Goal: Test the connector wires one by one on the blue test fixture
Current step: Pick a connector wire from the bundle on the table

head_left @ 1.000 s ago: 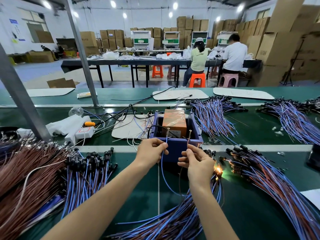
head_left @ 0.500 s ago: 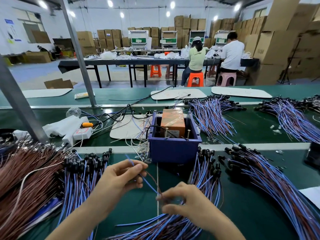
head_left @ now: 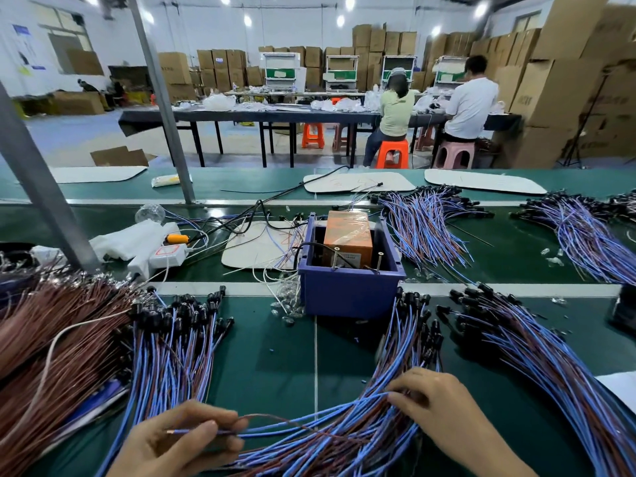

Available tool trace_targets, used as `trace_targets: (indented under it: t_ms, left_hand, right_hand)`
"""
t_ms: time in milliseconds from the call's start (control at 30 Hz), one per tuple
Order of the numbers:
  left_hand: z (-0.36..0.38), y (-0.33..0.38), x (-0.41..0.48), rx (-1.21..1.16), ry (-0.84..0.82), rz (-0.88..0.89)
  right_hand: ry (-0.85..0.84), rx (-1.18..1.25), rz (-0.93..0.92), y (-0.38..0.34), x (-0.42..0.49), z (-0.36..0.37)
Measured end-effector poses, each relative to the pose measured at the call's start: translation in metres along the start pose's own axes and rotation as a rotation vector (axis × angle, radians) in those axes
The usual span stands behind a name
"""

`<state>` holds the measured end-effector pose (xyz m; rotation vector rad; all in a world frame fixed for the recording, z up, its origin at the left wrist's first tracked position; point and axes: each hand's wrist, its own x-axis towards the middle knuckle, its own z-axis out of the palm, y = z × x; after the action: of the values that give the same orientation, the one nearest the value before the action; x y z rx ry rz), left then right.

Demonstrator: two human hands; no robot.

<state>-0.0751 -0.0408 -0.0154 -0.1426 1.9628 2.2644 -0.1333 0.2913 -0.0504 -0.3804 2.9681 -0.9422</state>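
Green bench [head_left: 275, 359], seen from the head.

- Blue box [head_left: 347, 297] sits at centre, 12 o'clock from both hands and well apart from them. An orange block [head_left: 347, 235] stands inside it, with two upright metal pins [head_left: 335, 258] at the near wall. Nothing touches the pins.
- Left hand [head_left: 179, 442] is low at 7 o'clock, thumb and fingers pinching a single blue wire [head_left: 220, 432]. The bare end points toward 9 o'clock.
- Right hand [head_left: 444, 404] is at 5 o'clock, fingertips bent down onto the loose bundle [head_left: 344, 438] of blue and brown wires that runs from the box toward 6 o'clock. Possibly picking out a strand; I cannot tell whether it pinches one.
- A second ago both hands were up at the box, holding wire ends to the pins, and a small light glowed at 3 o'clock of the box. That glow is gone. Half a second ago the hands were halfway back; now they are down at the near edge.
- Brown wires [head_left: 51, 339] lie at 9 o'clock, and a capped blue pile [head_left: 172, 356] is just beside them.
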Motion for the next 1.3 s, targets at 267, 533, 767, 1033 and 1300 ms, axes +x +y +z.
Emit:
trace_targets:
  t_ms: [267,533,767,1033,1300]
  left_hand:
    - [-0.031,-0.030,-0.009,0.172,-0.382,-0.232]
    - [-0.031,0.001,0.018,0.556,-0.772,-0.032]
    - [-0.041,0.000,0.001,0.660,-0.419,0.364]
    - [-0.051,0.010,0.072,1.650,0.312,0.178]
    - [-0.050,0.010,0.097,1.290,0.446,0.505]
  right_hand:
    - [0.099,0.112,0.000,-0.002,-0.008,-0.008]
    - [0.276,0.165,-0.077,-0.011,-0.008,-0.021]
    - [0.336,0.092,-0.099,-0.016,0.017,-0.030]
    - [0.177,0.051,0.073,-0.007,0.018,-0.008]
    - [0.322,0.136,0.055,-0.010,0.006,-0.006]
